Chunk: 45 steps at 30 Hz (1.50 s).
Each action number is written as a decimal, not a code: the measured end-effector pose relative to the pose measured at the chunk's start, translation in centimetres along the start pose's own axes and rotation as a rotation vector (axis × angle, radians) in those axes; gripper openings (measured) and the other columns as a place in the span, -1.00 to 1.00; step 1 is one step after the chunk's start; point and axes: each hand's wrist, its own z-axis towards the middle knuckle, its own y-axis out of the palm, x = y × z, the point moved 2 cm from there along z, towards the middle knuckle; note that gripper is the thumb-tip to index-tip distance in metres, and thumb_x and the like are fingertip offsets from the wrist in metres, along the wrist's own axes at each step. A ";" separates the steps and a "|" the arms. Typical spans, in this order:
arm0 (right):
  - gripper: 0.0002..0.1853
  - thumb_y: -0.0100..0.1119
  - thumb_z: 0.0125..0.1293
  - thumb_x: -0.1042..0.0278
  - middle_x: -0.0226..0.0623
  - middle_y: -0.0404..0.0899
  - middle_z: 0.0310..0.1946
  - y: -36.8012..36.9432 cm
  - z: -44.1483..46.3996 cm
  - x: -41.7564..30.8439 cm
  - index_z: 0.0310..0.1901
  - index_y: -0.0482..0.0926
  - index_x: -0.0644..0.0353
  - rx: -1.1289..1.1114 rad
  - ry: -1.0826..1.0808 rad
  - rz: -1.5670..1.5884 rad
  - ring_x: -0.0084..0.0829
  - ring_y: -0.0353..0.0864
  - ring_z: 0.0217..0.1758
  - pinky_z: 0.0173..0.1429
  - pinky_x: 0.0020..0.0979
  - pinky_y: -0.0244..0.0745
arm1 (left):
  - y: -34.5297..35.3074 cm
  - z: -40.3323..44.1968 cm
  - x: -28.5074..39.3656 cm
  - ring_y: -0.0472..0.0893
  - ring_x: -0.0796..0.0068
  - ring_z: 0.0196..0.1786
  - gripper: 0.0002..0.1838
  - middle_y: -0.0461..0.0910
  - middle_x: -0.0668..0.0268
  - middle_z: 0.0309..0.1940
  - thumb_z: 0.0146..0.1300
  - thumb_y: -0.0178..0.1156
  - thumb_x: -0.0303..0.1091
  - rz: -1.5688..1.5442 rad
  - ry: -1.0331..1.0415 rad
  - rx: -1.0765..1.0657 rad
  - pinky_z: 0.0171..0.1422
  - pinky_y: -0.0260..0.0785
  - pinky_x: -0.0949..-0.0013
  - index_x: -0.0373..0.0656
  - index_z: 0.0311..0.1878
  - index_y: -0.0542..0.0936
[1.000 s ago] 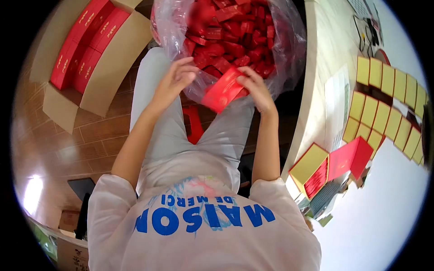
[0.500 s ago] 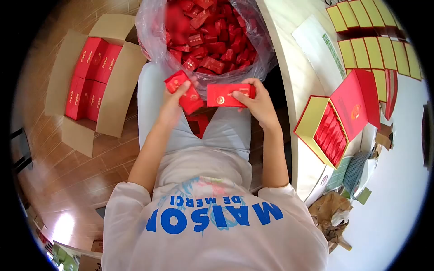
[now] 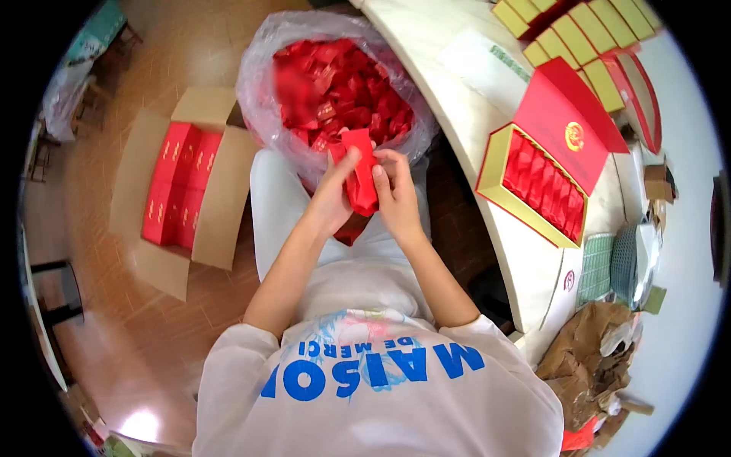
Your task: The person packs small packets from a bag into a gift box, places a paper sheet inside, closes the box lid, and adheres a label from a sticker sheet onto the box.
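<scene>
Between both hands, in front of the plastic bag, is a red packet, held upright over my lap. My left hand grips its left side with the thumb across its face. My right hand has its fingers closed on the packet's right edge. Whether one or two packets are held cannot be made out. Just beyond them stands a clear plastic bag full of small red packets. An open red and gold box on the table to the right holds a row of red packets.
A cardboard carton with red boxes inside stands on the floor at left. The pale table edge runs along my right side. Yellow-topped boxes, a grey basket and brown paper lie farther right.
Two red packets, held apart half a second ago, are now brought together or overlapping as the hands have closed in. The view has shifted, showing more floor at left.
</scene>
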 end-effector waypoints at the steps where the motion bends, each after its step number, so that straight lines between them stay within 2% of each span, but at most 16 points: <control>1: -0.86 0.01 0.39 0.46 -0.25 0.51 -0.21 -0.7 0.3 -0.9 -0.07 0.45 0.23 -0.014 -0.227 -0.349 -0.42 0.53 -0.20 -0.06 -0.47 0.42 | 1.1 -0.4 0.2 0.36 0.42 0.27 -0.31 0.31 0.30 0.24 0.37 0.12 -0.25 -0.032 0.000 -0.059 0.33 0.26 0.28 0.08 0.44 -0.03; 2: -0.81 0.03 0.36 0.49 -0.21 0.51 -0.21 -1.2 0.4 -1.8 -0.02 0.47 0.22 -0.014 -0.447 -0.700 -0.33 0.55 -0.22 -0.07 -0.45 0.43 | 1.5 -0.4 -0.1 0.34 0.42 0.28 -0.23 0.29 0.27 0.26 0.34 0.15 -0.31 0.064 0.001 -0.061 0.33 0.23 0.30 0.11 0.46 -0.11; 3: -0.76 0.05 0.30 0.54 -0.13 0.47 -0.21 -1.4 0.0 -3.2 0.00 0.52 0.19 0.044 -0.390 -0.770 -0.17 0.54 -0.21 -0.06 -0.35 0.45 | 2.7 -0.6 0.3 0.33 0.42 0.28 -0.21 0.26 0.27 0.27 0.33 0.16 -0.33 0.149 0.020 -0.049 0.34 0.22 0.30 0.10 0.46 -0.12; 9: -0.74 -0.01 0.34 0.46 -0.09 0.48 -0.11 -3.6 -0.4 -9.0 0.03 0.51 0.23 0.016 -0.270 -0.551 -0.12 0.54 -0.06 0.04 -0.26 0.42 | 9.4 -0.7 0.8 0.32 0.32 0.27 -0.13 0.21 0.09 0.25 0.29 0.18 -0.40 0.506 0.181 -0.137 0.33 0.21 0.26 0.03 0.47 -0.21; 11: -0.68 -0.07 0.39 0.36 -0.03 0.48 0.00 -4.9 -0.4 -10.2 0.10 0.45 0.31 0.002 -0.251 -0.451 -0.07 0.49 0.08 0.19 -0.29 0.35 | 11.3 -0.3 0.8 0.25 0.23 0.32 -0.11 0.13 0.01 0.28 0.36 0.11 -0.08 0.888 0.438 -0.190 0.37 0.13 0.20 -0.07 0.47 -0.29; 12: -0.61 -0.06 0.40 0.30 0.01 0.45 0.04 -5.4 -0.5 -11.5 0.16 0.37 0.34 -0.007 -0.212 -0.451 -0.04 0.46 0.12 0.23 -0.27 0.31 | 12.2 0.0 0.5 0.25 0.23 0.32 -0.11 0.13 0.01 0.28 0.36 0.11 -0.08 0.889 0.434 -0.229 0.37 0.13 0.20 -0.07 0.47 -0.29; 14: -0.51 0.05 0.35 0.23 0.07 0.42 0.07 -6.7 -0.8 -14.0 0.21 0.29 0.34 0.004 -0.301 -0.484 -0.01 0.45 0.12 0.24 -0.25 0.30 | 14.6 0.6 -0.7 0.15 0.20 0.39 -0.01 0.01 0.02 0.36 0.24 -0.13 0.27 0.812 0.420 -0.409 0.44 0.01 0.19 -0.07 0.46 -0.40; 17: -0.32 0.29 0.17 0.19 0.17 0.43 0.03 -9.4 -1.6 -17.6 0.23 0.22 0.32 0.253 -0.418 -0.721 0.06 0.49 0.07 0.10 -0.16 0.41 | 20.1 0.6 -2.3 -0.03 0.15 0.48 0.20 -0.21 0.01 0.44 0.03 -0.46 0.64 0.936 0.517 -0.678 0.50 -0.17 0.16 -0.14 0.44 -0.53; 20: -0.33 0.28 0.17 0.22 0.09 0.59 -0.24 -14.0 -1.2 -21.3 0.22 0.20 0.32 0.445 -0.504 -0.847 0.09 0.62 -0.21 -0.15 -0.17 0.53 | 24.2 1.6 -4.0 -0.13 0.21 0.52 0.19 -0.28 0.07 0.49 -0.06 -0.59 0.67 0.809 0.429 -0.893 0.54 -0.33 0.19 -0.02 0.45 -0.57; 22: -0.32 0.25 0.20 0.22 0.11 0.60 -0.21 -17.5 -1.9 -24.0 0.26 0.15 0.29 0.482 -0.476 -0.959 0.06 0.63 -0.19 -0.14 -0.18 0.53 | 26.3 3.5 -5.4 -0.25 0.08 0.53 0.02 -0.41 0.05 0.50 0.32 -0.26 0.35 0.808 0.386 -1.001 0.54 -0.34 0.09 -0.25 0.45 -0.45; 23: -0.30 0.24 0.22 0.22 0.12 0.60 -0.19 -19.6 -2.4 -24.9 0.29 0.11 0.27 0.557 -0.502 -0.985 0.05 0.64 -0.17 -0.14 -0.18 0.53 | 27.9 3.8 -5.8 -0.04 0.09 0.50 -0.12 -0.28 -0.01 0.49 0.42 -0.12 0.08 0.869 0.315 -1.029 0.52 -0.15 0.09 -0.23 0.47 -0.35; 24: -0.28 0.22 0.24 0.22 0.13 0.60 -0.17 -21.5 -3.2 -25.7 0.31 0.08 0.25 0.624 -0.528 -1.012 0.04 0.64 -0.16 -0.14 -0.18 0.53 | 28.8 5.4 -7.6 0.19 0.10 0.40 -0.32 0.02 -0.03 0.42 0.43 -0.06 -0.16 0.948 0.493 -1.001 0.46 0.03 0.14 -0.21 0.45 -0.09; 26: -0.25 0.20 0.26 0.21 0.13 0.60 -0.15 -24.6 -5.1 -26.9 0.36 0.02 0.22 0.813 -0.475 -1.141 0.04 0.65 -0.15 -0.12 -0.18 0.53 | 30.0 8.2 -10.1 0.25 0.18 0.38 -0.56 0.29 0.09 0.29 0.42 -0.10 -0.29 1.225 0.502 -1.125 0.46 0.05 0.22 -0.21 0.32 0.24; 30: -0.27 0.20 0.26 0.20 0.15 0.58 -0.13 -29.0 -6.5 -26.3 0.36 0.08 0.20 1.020 -0.206 -1.290 0.06 0.63 -0.16 -0.10 -0.13 0.50 | 32.4 10.8 -16.4 0.41 0.20 0.20 -0.73 0.48 0.16 0.04 0.36 -0.05 -0.35 1.412 0.706 -1.318 0.32 0.20 0.21 -0.24 0.03 0.49; 33: -0.36 0.21 0.24 0.25 0.10 0.55 -0.07 -30.2 -5.9 -25.1 0.30 0.20 0.22 0.930 -0.264 -1.400 0.08 0.59 -0.10 -0.08 -0.13 0.49 | 33.1 11.9 -19.3 0.48 0.22 -0.01 -0.80 0.50 0.23 -0.21 0.31 0.00 -0.34 1.465 0.849 -1.348 0.13 0.26 0.15 -0.23 -0.19 0.56; 45: -0.47 0.22 0.24 0.28 0.07 0.52 -0.05 -30.9 -3.4 -22.7 0.19 0.32 0.29 0.876 -0.211 -1.393 0.01 0.57 -0.08 -0.04 -0.19 0.49 | 32.7 11.4 -20.4 0.46 0.38 0.07 -0.69 0.63 0.29 -0.18 0.17 0.02 -0.22 1.700 0.784 -1.488 0.31 0.12 0.22 -0.21 -0.35 0.68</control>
